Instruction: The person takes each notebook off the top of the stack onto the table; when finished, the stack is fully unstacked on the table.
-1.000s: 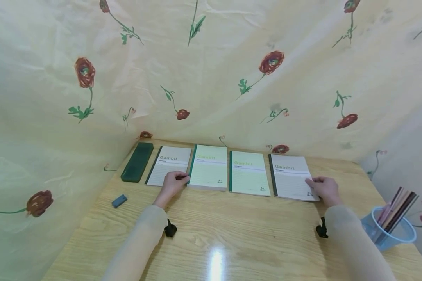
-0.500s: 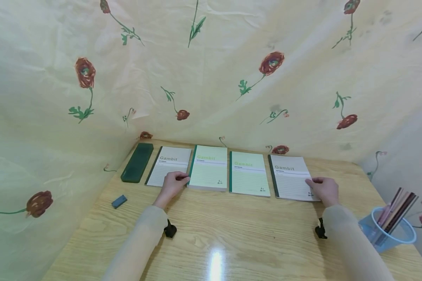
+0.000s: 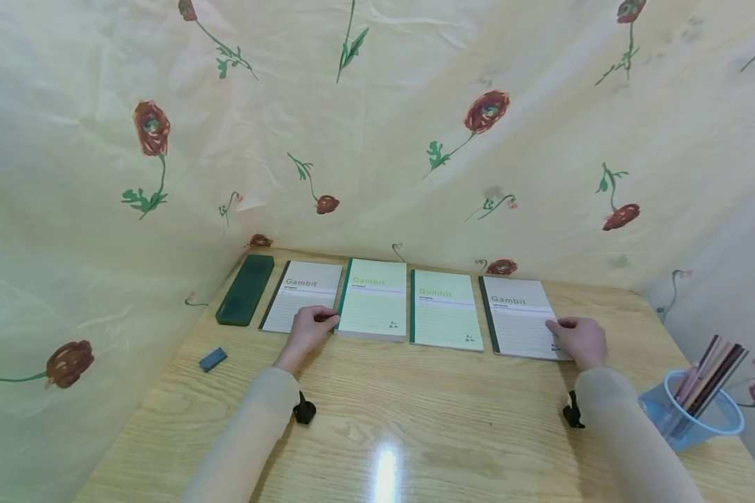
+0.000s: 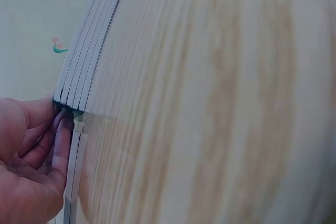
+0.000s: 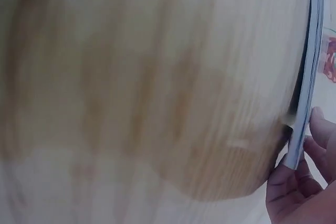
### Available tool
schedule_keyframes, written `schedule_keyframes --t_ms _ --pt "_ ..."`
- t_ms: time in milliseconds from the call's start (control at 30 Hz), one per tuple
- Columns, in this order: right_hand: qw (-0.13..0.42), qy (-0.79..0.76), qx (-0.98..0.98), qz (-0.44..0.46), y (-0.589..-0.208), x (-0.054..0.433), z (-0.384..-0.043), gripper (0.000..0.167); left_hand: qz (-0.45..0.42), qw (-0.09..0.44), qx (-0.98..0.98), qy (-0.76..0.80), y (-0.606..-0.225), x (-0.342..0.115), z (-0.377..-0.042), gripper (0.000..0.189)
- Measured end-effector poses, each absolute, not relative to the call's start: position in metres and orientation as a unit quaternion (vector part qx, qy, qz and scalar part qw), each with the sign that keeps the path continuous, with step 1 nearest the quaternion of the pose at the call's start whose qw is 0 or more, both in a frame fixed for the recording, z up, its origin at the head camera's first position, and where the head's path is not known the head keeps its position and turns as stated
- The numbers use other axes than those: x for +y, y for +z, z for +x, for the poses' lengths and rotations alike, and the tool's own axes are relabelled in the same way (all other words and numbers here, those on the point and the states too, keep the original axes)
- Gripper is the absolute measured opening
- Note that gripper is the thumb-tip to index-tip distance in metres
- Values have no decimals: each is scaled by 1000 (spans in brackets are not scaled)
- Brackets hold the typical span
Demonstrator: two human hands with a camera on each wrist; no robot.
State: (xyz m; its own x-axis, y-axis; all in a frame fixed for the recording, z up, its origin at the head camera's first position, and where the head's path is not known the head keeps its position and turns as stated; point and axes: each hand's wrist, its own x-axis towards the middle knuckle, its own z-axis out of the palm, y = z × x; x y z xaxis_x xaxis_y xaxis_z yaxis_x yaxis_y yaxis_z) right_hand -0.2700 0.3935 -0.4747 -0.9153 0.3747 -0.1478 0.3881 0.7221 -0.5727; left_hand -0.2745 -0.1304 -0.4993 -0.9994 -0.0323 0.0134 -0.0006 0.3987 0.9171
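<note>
My left hand [image 3: 310, 330] holds the lower left corner of a stack of notebooks [image 3: 372, 299] with pale green covers and dark green spines. In the left wrist view, the thumb lies at the top of the notebook stack [image 4: 94, 40], and bent fingers meet its spine. On the right, my right hand [image 3: 582, 341] pinches the lower right corner of a grey-white notebook [image 3: 519, 318] with a black spine. The right wrist view shows the thumb above the notebook edge [image 5: 306, 87], fingers underneath and a dark gap between it and the table.
Between them lies another green-spined notebook [image 3: 447, 311]. A white notebook [image 3: 305, 297] and a dark green case [image 3: 247, 290] lie at left, with a small blue block [image 3: 213, 360] nearer. A blue cup [image 3: 692, 412] of pencils stands right. Flowered cloth [image 3: 377, 140] hangs behind the wooden table [image 3: 440, 405].
The right notebook has turned very slightly in my right hand's pinch, and the right forearm has shifted a little to the left. My left hand stays in place.
</note>
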Motion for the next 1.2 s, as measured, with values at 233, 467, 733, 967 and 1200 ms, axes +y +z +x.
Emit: schedule_keyframes --t_ms 233,467,733,967,1200 --pt "7 -308 929 204 -475 394 -269 57 12 12 -836 -549 -500 -131 -276 17" --pt "-26 -317 926 204 -472 389 -272 62 14 14 -834 -551 -498 -130 -275 17" --pt "-61 -357 921 143 -454 341 -286 62 19 10 -832 -554 -501 -131 -277 18" --pt "-67 -374 922 71 -449 278 -299 48 15 13 -835 -550 -502 -132 -277 19" --pt "-20 -415 909 42 -461 214 -308 45 11 15 -836 -548 -501 -132 -276 18"
